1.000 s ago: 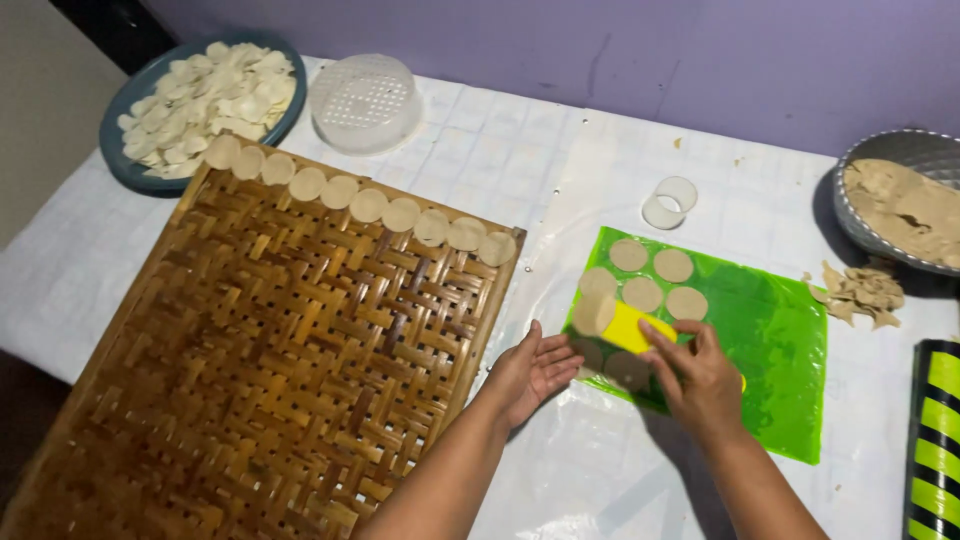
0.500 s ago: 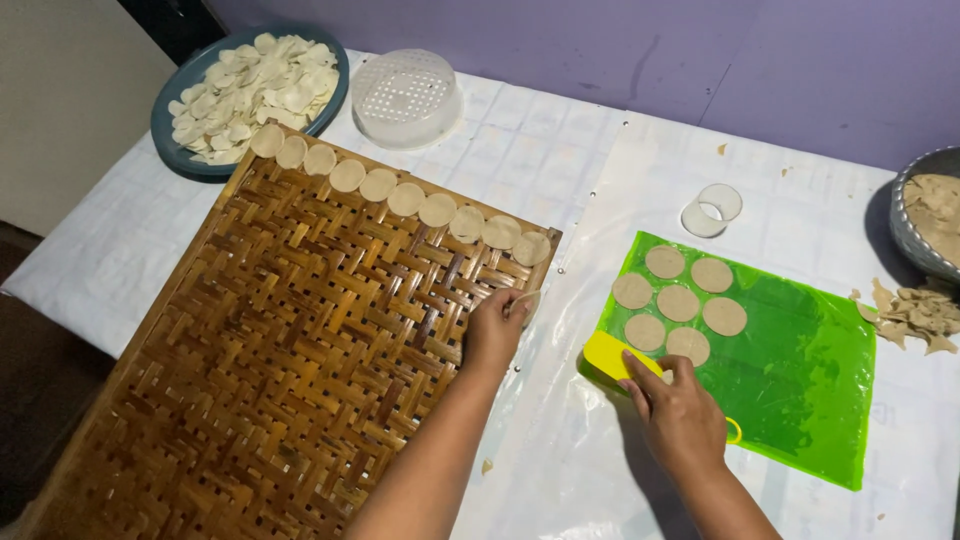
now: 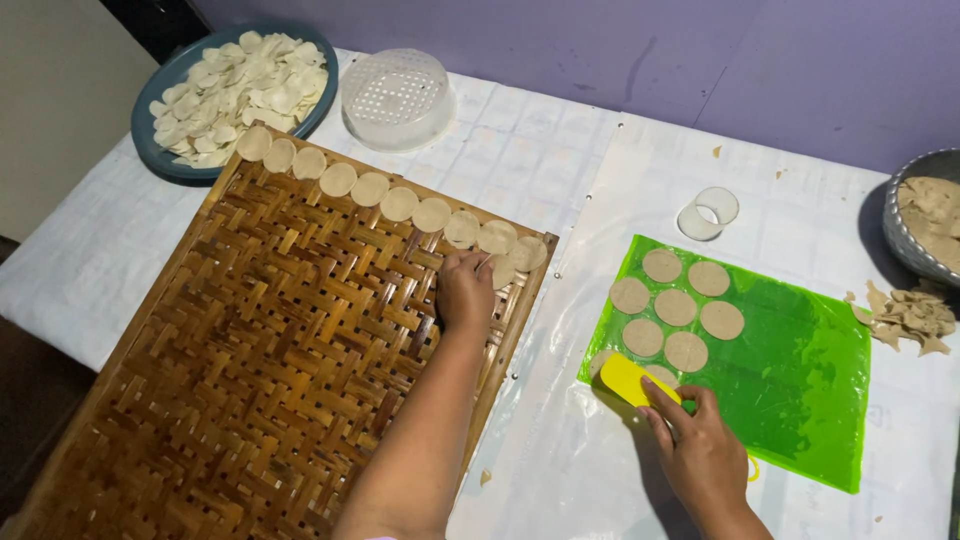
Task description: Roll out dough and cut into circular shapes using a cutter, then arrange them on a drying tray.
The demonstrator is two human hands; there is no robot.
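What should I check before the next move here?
1. Left hand sets its dough round on the woven tray, at the row's end: ok.
2. Row of rounds along the tray's far edge is unbroken: ok.
3. Right hand has a grip on the yellow scraper: ok.
4. Scraper edge is under a round: cannot tell.
5. Rounds left on the green mat: ok, several.
6. Ring cutter lies off the mat: ok.

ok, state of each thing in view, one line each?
left hand: on woven tray, laying a dough disc
right hand: grip on yellow scraper
woven tray: one row of discs along far edge
green mat: cut discs at left end
ring cutter: lying unused
blue bowl: full of pale pieces
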